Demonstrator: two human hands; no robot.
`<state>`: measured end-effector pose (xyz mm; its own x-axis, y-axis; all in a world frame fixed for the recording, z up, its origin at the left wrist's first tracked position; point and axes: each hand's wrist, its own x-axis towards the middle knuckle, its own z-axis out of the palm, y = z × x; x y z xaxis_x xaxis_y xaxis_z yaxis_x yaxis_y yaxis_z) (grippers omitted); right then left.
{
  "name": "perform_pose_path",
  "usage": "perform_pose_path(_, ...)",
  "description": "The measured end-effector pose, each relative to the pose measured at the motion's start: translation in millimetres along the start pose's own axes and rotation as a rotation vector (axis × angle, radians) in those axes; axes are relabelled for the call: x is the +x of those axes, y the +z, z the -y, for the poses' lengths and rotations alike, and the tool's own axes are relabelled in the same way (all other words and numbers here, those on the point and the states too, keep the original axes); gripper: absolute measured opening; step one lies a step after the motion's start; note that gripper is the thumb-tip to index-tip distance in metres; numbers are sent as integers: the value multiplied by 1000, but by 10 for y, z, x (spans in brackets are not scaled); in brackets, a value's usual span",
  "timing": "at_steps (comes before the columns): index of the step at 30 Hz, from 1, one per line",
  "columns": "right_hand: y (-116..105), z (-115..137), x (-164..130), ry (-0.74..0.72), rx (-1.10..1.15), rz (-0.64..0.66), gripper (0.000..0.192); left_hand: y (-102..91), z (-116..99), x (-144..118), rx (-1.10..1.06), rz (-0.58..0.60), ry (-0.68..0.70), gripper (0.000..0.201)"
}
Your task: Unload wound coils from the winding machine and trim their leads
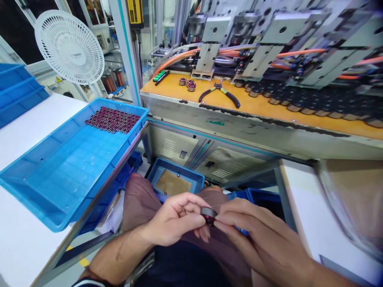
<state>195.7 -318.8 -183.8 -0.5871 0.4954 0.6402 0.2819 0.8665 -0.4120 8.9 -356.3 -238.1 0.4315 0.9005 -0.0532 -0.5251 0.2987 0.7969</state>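
Note:
Above my lap, my left hand [179,219] pinches a small motor stator [208,213] between thumb and fingers. The stator has a grey metal rim and a dark red part below it. My right hand [254,227] meets it from the other side, with thumb and forefinger pressed together at its edge. Whether those fingertips also hold a thin wire or something else small, I cannot make out. Many similar dark red stators [112,119] lie packed at the far end of the blue tray [68,167] on my left.
On the orange bench lie cutting pliers [220,93], several loose stators [190,85] and a long row of dark-topped pieces [314,99] below the machine heads [275,30]. A blue bin [176,163] stands on the floor before my knees. A white fan [70,48] stands at the back left.

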Motion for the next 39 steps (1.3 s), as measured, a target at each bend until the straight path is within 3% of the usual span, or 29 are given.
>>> perform_pose_path(6, 41, 34, 19, 205, 6, -43, 8, 51, -37, -9, 100, -150, 295, 19)
perform_pose_path(10, 65, 57, 74, 280, 163, -99, 10, 42, -88, -9, 74, -137, 414, 28)
perform_pose_path(14, 85, -7, 107, 207, 280, -147, 7, -11, -127, 58, 12, -124, 361, 39)
perform_pose_path(18, 81, -82, 94, 122, 301, -145, 7, -40, -152, 128, 28, -6, 35, 46)
perform_pose_path(20, 66, -100, 82, 115, 285, -133, 7, -46, -156, 132, 52, 38, -34, 38)
perform_pose_path(27, 45, -124, 66, 93, 247, -121, 8, -14, -166, 85, 150, -27, 60, 17)
perform_pose_path(39, 140, -82, 34, 178, 236, -232, 8, 48, -154, 84, 263, -165, 405, 29)
